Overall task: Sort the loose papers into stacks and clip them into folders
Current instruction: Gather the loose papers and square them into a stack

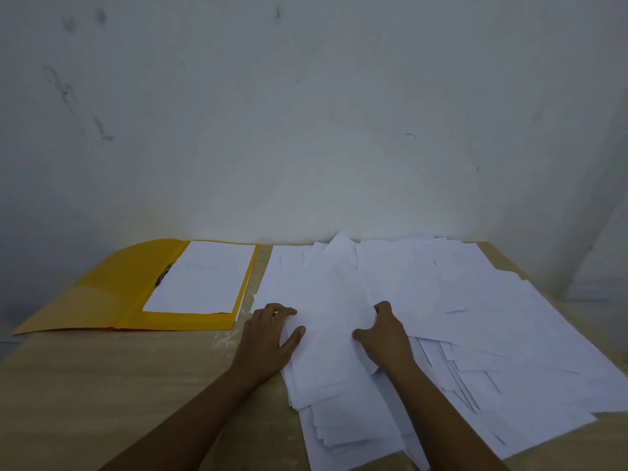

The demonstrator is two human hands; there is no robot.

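Observation:
A wide, untidy spread of loose white papers [424,300] covers the right half of the wooden table [102,385]. My left hand [268,338] grips the left edge of a bundle of sheets [329,338], thumb on top and fingers curled at the edge. At the bundle's right side, my right hand [384,334] holds it with curled fingers. An open yellow folder [112,294] lies at the left, with a neat white stack [204,277] under its dark metal clip [163,275].
A pale wall [306,113] rises directly behind the table. The table's left front shows bare wood. Papers reach the table's right and front edges, some overhanging.

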